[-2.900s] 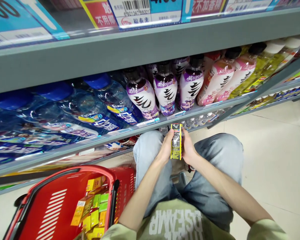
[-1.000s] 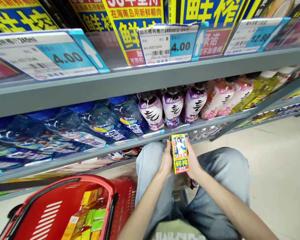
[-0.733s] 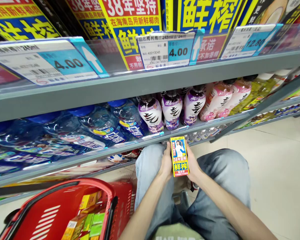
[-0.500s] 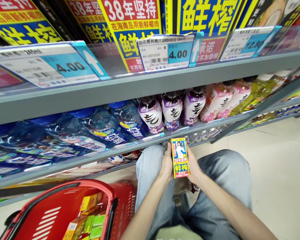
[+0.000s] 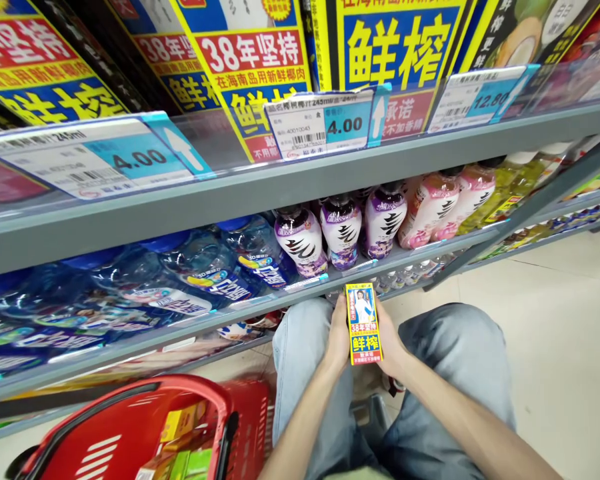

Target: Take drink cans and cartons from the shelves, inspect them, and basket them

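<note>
A small yellow, blue and red drink carton [image 5: 364,325] is held upright between both hands, above my knees and in front of the lower shelf. My left hand [image 5: 338,333] grips its left side, and my right hand [image 5: 390,343] grips its right side. The printed front, with a figure in white, faces me. Most of my fingertips are hidden behind the carton. Larger cartons [image 5: 260,63] with similar print stand on the shelf above.
A grey shelf edge [image 5: 300,180] with price tags crosses the view. Beneath it stand purple-labelled bottles [image 5: 340,233], pink-labelled bottles [image 5: 437,207] and blue-capped bottles [image 5: 203,267]. At lower left is a red shopping basket [image 5: 100,407] containing small boxes [image 5: 180,427]. Pale floor tiles [image 5: 555,347] lie on the right.
The view has tilted slightly upward, so the shelves and basket sit lower in the picture. Both hands keep hold of the carton, which is little changed in position.
</note>
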`<state>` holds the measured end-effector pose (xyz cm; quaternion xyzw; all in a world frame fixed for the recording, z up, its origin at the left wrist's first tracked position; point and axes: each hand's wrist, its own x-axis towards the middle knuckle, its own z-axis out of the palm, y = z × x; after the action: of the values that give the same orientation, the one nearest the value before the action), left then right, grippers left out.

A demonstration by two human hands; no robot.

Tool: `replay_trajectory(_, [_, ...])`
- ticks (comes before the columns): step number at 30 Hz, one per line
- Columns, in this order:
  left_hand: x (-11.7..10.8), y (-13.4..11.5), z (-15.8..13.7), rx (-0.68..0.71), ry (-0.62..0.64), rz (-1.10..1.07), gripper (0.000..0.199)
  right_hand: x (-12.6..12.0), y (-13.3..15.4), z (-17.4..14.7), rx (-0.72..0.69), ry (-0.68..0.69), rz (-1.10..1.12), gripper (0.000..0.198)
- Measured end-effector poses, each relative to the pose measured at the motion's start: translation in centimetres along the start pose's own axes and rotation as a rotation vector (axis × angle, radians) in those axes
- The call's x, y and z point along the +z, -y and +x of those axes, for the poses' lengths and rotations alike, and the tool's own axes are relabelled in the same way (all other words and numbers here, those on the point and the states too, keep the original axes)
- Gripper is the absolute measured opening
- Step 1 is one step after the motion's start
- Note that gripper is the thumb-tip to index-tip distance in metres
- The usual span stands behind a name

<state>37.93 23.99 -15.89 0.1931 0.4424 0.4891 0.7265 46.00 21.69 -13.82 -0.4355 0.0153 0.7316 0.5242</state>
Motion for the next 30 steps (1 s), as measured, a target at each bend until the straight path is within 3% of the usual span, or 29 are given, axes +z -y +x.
replay_trajectory(5, [-0.2, 0.2, 0.2, 0.125, 0.023, 0.041, 0.042, 0.0, 0.1, 0.1, 0.006, -0.001, 0.000, 0.039])
replay_trajectory(16, [-0.2, -0.6, -0.4, 0.188, 0.029, 0.163, 0.047, 0.3, 0.6, -0.1, -0.005, 0.091, 0.108, 0.040])
replay_trajectory(26, [-0.1, -1.1, -0.7, 0.097, 0.021, 0.109, 0.055, 1.0, 1.0, -0.9, 0.033, 0.117, 0.150, 0.045])
replay_trajectory(30, [0.1, -1.1, -0.7, -0.024, -0.025, 0.061, 0.061, 0.9, 1.0, -0.9, 0.054, 0.098, 0.134, 0.045])
